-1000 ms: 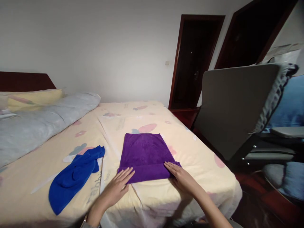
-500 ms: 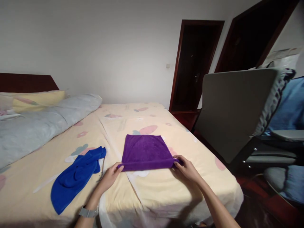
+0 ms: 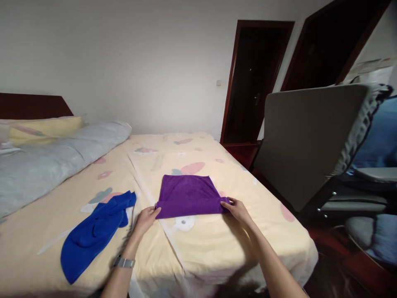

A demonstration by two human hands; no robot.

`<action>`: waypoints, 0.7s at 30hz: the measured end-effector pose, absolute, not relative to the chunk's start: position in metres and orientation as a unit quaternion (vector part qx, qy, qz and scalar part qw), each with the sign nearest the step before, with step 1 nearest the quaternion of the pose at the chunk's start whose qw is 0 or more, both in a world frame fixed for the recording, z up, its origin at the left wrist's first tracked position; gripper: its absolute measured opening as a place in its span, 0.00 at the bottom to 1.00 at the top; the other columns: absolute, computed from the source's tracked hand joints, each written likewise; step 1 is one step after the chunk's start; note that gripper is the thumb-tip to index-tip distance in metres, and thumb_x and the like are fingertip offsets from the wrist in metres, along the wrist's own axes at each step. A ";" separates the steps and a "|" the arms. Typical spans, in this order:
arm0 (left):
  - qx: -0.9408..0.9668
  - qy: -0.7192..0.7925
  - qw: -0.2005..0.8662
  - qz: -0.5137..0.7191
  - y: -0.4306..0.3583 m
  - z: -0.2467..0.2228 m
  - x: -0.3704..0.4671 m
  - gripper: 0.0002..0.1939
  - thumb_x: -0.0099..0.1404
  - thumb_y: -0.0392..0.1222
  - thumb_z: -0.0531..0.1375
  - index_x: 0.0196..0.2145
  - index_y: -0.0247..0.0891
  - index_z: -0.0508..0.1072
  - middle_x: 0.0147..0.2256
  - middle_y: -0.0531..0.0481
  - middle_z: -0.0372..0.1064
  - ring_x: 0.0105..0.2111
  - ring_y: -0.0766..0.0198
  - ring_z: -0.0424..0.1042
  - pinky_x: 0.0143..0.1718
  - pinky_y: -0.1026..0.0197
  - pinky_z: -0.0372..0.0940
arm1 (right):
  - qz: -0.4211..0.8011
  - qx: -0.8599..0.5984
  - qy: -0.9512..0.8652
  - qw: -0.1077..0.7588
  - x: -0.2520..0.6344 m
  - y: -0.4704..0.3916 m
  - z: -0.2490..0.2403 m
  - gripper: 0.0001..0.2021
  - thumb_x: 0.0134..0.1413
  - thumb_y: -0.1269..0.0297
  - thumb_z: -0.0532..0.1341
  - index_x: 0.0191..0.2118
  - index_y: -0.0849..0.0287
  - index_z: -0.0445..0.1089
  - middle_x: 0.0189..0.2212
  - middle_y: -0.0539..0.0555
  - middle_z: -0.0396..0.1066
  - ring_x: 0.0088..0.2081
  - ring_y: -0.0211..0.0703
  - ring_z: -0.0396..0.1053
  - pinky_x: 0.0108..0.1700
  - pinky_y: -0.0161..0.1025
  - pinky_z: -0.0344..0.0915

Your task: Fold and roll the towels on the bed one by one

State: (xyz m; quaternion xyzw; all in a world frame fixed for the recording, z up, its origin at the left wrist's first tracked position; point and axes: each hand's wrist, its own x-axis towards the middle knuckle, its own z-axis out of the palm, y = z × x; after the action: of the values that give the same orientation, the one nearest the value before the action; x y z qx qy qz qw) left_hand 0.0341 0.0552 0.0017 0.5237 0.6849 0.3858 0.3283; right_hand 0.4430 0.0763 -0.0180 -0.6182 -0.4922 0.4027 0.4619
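Note:
A purple cloth [image 3: 189,192] lies on the bed [image 3: 248,244], its near edge turned over into a wide band. My left hand [image 3: 147,219], with a watch on the wrist, pinches the band's left end. At the right end, the fingers of my right hand [image 3: 236,209] are closed on the same cloth. To the left of my left hand lies a crumpled blue cloth [image 3: 96,236], touched by neither hand.
A rolled grey quilt [image 3: 74,145] and a yellow pillow [image 3: 46,128] lie at the bed's left. Right of the bed stands a chair with a large grey back [image 3: 310,140]. A dark door [image 3: 254,82] is behind.
Both hands have moved slightly away from me with the cloth's near edge. The turned-over band is wider, and the flat part of the purple cloth is shorter.

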 end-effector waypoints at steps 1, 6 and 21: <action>0.521 0.676 0.345 0.391 0.055 0.002 0.035 0.23 0.53 0.61 0.63 0.31 0.36 0.75 0.22 0.50 0.73 0.25 0.58 0.75 0.23 0.63 0.61 | 0.411 -0.616 -0.490 0.460 0.442 0.077 -0.018 0.17 0.49 0.58 0.68 0.43 0.63 0.78 0.37 0.59 0.81 0.39 0.53 0.79 0.39 0.41 0.76; 0.504 0.634 0.387 0.441 0.054 0.009 0.038 0.28 0.49 0.67 0.63 0.30 0.36 0.73 0.14 0.62 0.56 0.15 0.71 0.55 0.17 0.66 0.49 | 0.410 -0.599 -0.500 0.472 0.439 0.078 -0.011 0.17 0.49 0.56 0.65 0.41 0.65 0.78 0.38 0.59 0.80 0.41 0.53 0.78 0.41 0.41 0.74; 0.521 0.664 0.390 0.368 0.001 0.025 0.024 0.30 0.49 0.66 0.63 0.38 0.38 0.68 0.14 0.65 0.57 0.10 0.71 0.55 0.13 0.68 0.49 | 0.395 -0.609 -0.555 0.407 0.462 0.029 -0.007 0.24 0.52 0.55 0.64 0.54 0.58 0.66 0.27 0.50 0.75 0.30 0.47 0.75 0.32 0.40 0.70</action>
State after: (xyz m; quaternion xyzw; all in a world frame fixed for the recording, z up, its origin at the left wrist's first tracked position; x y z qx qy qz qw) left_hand 0.0236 0.0007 0.0250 0.5206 0.6643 0.3683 0.3898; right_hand 0.4617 0.0289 -0.0068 -0.6087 -0.5549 0.3950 0.4069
